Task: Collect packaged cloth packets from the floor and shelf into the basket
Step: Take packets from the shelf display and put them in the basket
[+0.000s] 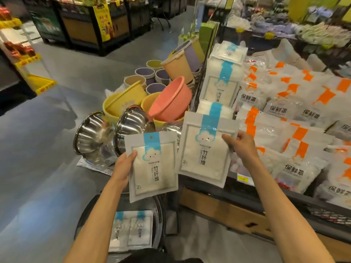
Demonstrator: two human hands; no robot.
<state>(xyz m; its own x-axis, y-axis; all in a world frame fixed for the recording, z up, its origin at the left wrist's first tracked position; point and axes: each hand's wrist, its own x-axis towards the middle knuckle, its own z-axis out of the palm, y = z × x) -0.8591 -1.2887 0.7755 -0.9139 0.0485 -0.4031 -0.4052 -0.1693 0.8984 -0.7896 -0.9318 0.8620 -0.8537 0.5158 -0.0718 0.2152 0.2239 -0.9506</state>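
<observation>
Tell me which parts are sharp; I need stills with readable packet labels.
Head view: left packet, held by the left hand, and right packet, held by the right hand, are sharp and legible; the flower display is blurred; steel bowls show glare; wide-angle distortion bends the edges.

We read 竹纤维 in black down the left packet (152,168), with a 2 at its lower left corner. The right packet (204,149) bears the same 竹纤维 and 2. A shelf packet (220,90) shows 竹纤 at least. The orange-marked bags (293,168) read 保鲜罩. The yellow tag (243,179) and far banner (103,18) are too blurred for us.
</observation>
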